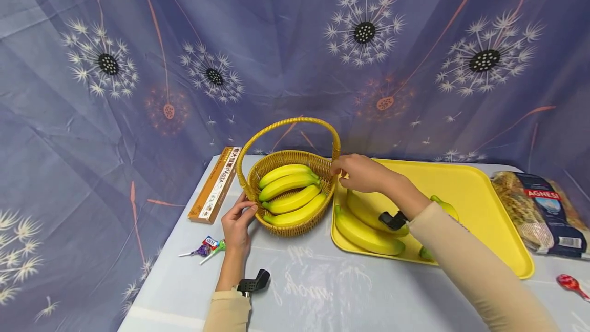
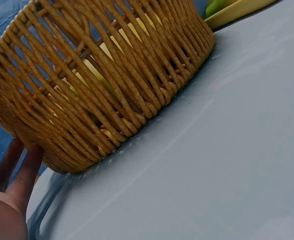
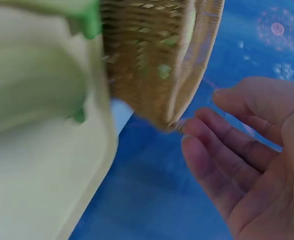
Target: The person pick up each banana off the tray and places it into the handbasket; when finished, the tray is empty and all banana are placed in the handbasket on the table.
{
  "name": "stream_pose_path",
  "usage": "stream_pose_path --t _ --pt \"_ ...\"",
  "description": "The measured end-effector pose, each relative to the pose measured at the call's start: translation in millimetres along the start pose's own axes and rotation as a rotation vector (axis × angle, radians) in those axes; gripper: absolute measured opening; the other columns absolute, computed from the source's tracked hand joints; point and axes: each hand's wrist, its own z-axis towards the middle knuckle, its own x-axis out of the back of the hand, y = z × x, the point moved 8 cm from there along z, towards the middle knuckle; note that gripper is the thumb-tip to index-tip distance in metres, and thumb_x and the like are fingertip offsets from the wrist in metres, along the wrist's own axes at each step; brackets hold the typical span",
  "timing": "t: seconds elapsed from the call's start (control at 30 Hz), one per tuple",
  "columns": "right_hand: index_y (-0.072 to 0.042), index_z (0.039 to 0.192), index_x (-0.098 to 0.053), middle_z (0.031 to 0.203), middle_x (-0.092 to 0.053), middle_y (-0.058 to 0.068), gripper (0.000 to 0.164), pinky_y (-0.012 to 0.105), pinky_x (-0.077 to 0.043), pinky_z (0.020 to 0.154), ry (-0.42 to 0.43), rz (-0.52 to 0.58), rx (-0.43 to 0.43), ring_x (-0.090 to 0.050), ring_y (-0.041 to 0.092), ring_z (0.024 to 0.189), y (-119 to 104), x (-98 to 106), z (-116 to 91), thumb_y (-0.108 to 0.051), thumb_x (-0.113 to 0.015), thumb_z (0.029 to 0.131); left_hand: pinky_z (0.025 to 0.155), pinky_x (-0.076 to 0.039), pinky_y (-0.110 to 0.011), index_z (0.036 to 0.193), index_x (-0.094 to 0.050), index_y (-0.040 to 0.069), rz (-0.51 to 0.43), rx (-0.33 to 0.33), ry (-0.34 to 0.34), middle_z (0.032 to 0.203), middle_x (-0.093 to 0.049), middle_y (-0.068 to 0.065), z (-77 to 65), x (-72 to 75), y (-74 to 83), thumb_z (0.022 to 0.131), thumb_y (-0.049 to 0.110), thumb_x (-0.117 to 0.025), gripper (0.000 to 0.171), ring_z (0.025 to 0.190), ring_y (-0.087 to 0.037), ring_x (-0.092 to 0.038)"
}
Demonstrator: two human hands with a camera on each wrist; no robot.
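A woven wicker basket (image 1: pixel 289 230) with an arched handle stands in the middle of the table, holding several yellow bananas (image 1: pixel 290 187). My left hand (image 1: pixel 237 224) is at the basket's left side; in the left wrist view its extended fingers touch the wicker wall. At the right rim, near the foot of the handle, is my right hand (image 1: pixel 361 173). The right wrist view has that hand (image 3: pixel 251 155) with loosely bent fingers, a gap between thumb and fingertips, and nothing held. More bananas (image 1: pixel 369 232) lie on a yellow tray (image 1: pixel 479 204), partly hidden by my right forearm.
A long pasta box (image 1: pixel 214 186) lies left of the basket, with wrapped lollipops (image 1: pixel 207 247) in front of it. Right of the tray are a bag of pasta (image 1: pixel 541 209) and a red lollipop (image 1: pixel 568 282). A dandelion-print curtain (image 1: pixel 286 55) hangs behind the table.
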Motion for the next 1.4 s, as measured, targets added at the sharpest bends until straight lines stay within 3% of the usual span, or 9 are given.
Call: stream_pose_path --t 0.13,0.3,0.43,0.73,0.9,1.17,1.4 --pt "-0.012 0.114 -0.065 0.106 -0.064 0.001 0.024 0.035 -0.052 0.078 0.002 0.030 -0.035 -0.061 0.018 0.092 20 -6 -31 -0.011 -0.064 0.090 0.089 -0.051 -0.034 0.092 -0.057 -0.025 0.004 -0.009 -0.003 0.131 -0.058 -0.014 1.6 0.4 0.1 0.079 -0.011 -0.067 0.021 0.125 -0.028 -0.049" --pt "-0.008 0.121 -0.063 0.108 -0.064 0.003 0.033 0.037 -0.051 0.077 -0.102 0.068 -0.125 -0.060 0.020 0.094 41 -31 -60 -0.022 -0.066 0.092 0.088 -0.052 -0.033 0.090 -0.060 -0.023 0.014 -0.011 0.002 0.131 -0.057 -0.015 2.6 3.6 1.5 0.080 -0.012 -0.067 0.017 0.124 -0.027 -0.051" --pt "-0.007 0.127 -0.059 0.106 -0.063 0.003 0.046 0.037 -0.051 0.076 -0.163 0.105 -0.169 -0.060 0.019 0.093 50 -51 -71 -0.033 -0.068 0.090 0.088 -0.052 -0.032 0.087 -0.063 -0.018 0.016 -0.021 0.006 0.131 -0.057 -0.016 3.3 5.7 4.9 0.079 -0.010 -0.068 0.013 0.123 -0.028 -0.052" --pt "-0.008 0.138 -0.047 0.093 -0.061 -0.003 0.061 0.035 -0.046 0.069 -0.210 0.156 -0.224 -0.055 0.013 0.078 60 -77 -81 -0.032 -0.071 0.087 0.089 -0.051 -0.033 0.088 -0.062 -0.019 0.012 0.000 0.010 0.130 -0.058 -0.014 1.0 3.2 2.3 0.079 -0.010 -0.069 0.015 0.123 -0.028 -0.052" --pt "-0.011 0.139 -0.047 0.096 -0.061 -0.003 0.062 0.033 -0.047 0.072 -0.180 0.154 -0.231 -0.055 0.011 0.080 59 -68 -86 -0.034 -0.070 0.087 0.090 -0.050 -0.033 0.089 -0.061 -0.021 0.012 -0.004 -0.004 0.131 -0.057 -0.015 1.6 1.2 0.4 0.079 -0.011 -0.067 0.015 0.124 -0.028 -0.051" --pt "-0.010 0.137 -0.050 0.098 -0.063 -0.007 0.061 0.034 -0.051 0.076 -0.176 0.184 -0.138 -0.059 0.010 0.089 38 -35 -92 -0.039 -0.070 0.087 0.085 -0.053 -0.034 0.092 -0.056 -0.025 0.002 0.008 -0.002 0.131 -0.057 -0.014 0.6 -0.4 -1.5 0.080 -0.012 -0.066 0.021 0.123 -0.028 -0.051" --pt "-0.016 0.141 -0.046 0.103 -0.063 -0.009 0.065 0.037 -0.051 0.082 -0.149 0.236 -0.076 -0.059 0.009 0.095 11 -8 -75 -0.047 -0.067 0.087 0.079 -0.056 -0.034 0.091 -0.059 -0.023 0.000 0.012 0.003 0.132 -0.056 -0.016 0.7 -0.9 -2.1 0.080 -0.012 -0.065 0.016 0.122 -0.029 -0.052"
